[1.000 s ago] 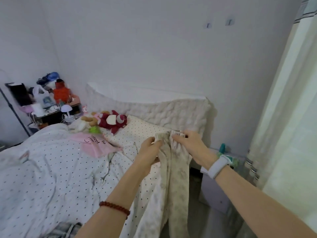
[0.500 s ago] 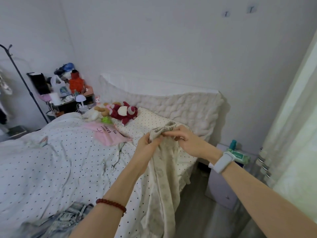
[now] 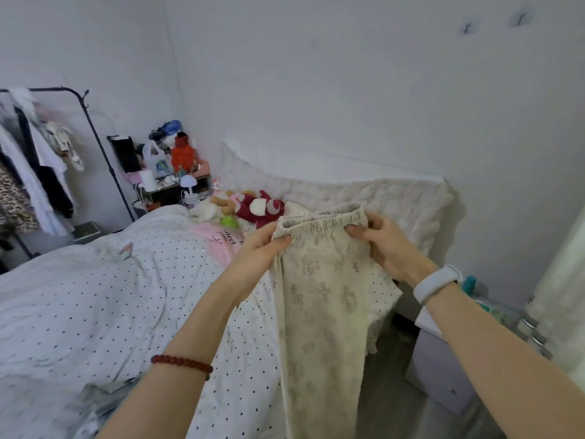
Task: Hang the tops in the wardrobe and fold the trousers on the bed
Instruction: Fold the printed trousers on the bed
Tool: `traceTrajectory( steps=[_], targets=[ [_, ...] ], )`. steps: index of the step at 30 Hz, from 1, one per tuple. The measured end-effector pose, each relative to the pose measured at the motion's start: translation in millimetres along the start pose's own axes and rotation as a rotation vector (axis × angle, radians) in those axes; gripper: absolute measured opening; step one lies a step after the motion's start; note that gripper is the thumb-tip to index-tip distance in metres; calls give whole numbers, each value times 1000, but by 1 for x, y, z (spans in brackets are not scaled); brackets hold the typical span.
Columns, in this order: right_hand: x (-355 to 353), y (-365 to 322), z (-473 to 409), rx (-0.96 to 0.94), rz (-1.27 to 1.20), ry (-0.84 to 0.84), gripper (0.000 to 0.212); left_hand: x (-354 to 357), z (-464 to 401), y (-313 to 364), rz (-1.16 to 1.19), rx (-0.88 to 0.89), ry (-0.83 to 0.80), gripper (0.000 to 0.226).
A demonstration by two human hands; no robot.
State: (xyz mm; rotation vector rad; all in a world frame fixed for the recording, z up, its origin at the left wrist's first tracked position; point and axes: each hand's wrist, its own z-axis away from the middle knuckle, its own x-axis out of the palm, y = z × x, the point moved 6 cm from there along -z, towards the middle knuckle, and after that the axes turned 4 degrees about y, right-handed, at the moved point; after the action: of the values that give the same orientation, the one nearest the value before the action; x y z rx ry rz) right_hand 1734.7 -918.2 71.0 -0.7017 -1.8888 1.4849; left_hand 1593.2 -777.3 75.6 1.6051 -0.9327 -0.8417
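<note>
- Above the polka-dot bed, the cream patterned trousers hang unfolded; left hand and right hand each pinch the elastic waistband.
- Folding seems barely begun; a pink top lies unhung; the clothes rail stands far left.

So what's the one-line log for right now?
step: fold trousers | left hand: pinches waistband | right hand: pinches waistband | trousers: held up, legs hanging beside bed

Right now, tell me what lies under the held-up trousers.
Beside the trousers the dotted bedsheet and grey floor show; whatever lies directly behind the hanging cloth is covered.
</note>
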Motion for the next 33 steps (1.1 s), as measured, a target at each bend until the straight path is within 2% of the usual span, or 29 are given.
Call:
traceTrajectory(
  steps=[6,8,10,11,14,17,20,22,26,27,30,33],
  targets=[
    [7,-55,-27,-174,219,-34,17,-7,-8,40,-294,263,133,19],
    [9,-66,-41,-211,285,-19,16,-9,-16,47,-340,294,161,40],
    [14,-72,-56,-229,309,0,16,-14,-25,51,-331,285,195,52],
    [17,-73,-63,-234,309,7,16,-16,-30,53,-311,274,203,51],
    [34,-76,-86,-269,340,9,14,-31,-44,58,-281,260,284,27],
    [58,-88,-115,-321,373,-5,16,-56,-59,68,-263,269,364,23],
    [101,-105,-152,-393,433,-49,12,-95,-76,85,-232,272,423,25],
    [131,-112,-175,-452,445,-57,16,-126,-88,93,-223,293,488,18],
    [204,-107,-233,-536,552,-36,25,-205,-125,93,-224,287,594,19],
    [219,-100,-249,-529,585,-32,29,-226,-136,86,-230,267,618,18],
    [270,-56,-306,-406,642,-54,23,-296,-168,51,-275,166,671,21],
    [315,-1,-354,-245,675,-104,26,-360,-198,4,-327,31,683,13]
  ],
)
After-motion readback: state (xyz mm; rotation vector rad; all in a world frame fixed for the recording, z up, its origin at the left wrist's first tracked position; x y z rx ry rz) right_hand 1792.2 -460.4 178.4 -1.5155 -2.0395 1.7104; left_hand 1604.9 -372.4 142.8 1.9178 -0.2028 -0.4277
